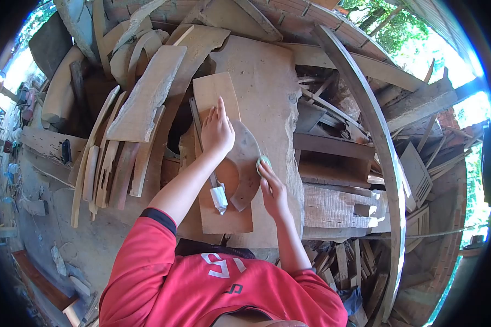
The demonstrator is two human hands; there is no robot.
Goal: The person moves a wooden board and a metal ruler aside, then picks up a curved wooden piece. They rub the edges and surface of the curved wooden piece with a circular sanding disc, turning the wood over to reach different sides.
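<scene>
A flat wooden board (217, 90) lies on a larger wooden slab (267, 82). On the board rests a curved, arc-shaped wooden piece (249, 163). My left hand (218, 131) lies over the upper end of the arc piece, its fingers stretched towards the top of the board. At the outer edge of the arc, my right hand (271, 185) holds a small round greenish object (264, 163) with its fingertips. A long thin metal tool (196, 117) runs along the board's left side, and a white-wrapped pointed object (219, 199) lies near its lower end.
Long wooden strips (110, 169) and a rough-edged plank (150, 92) lie to the left. A long curved beam (379, 131) arches on the right, beside stacked wood (333, 207) and scrap pieces. A brick wall (294, 22) stands at the back.
</scene>
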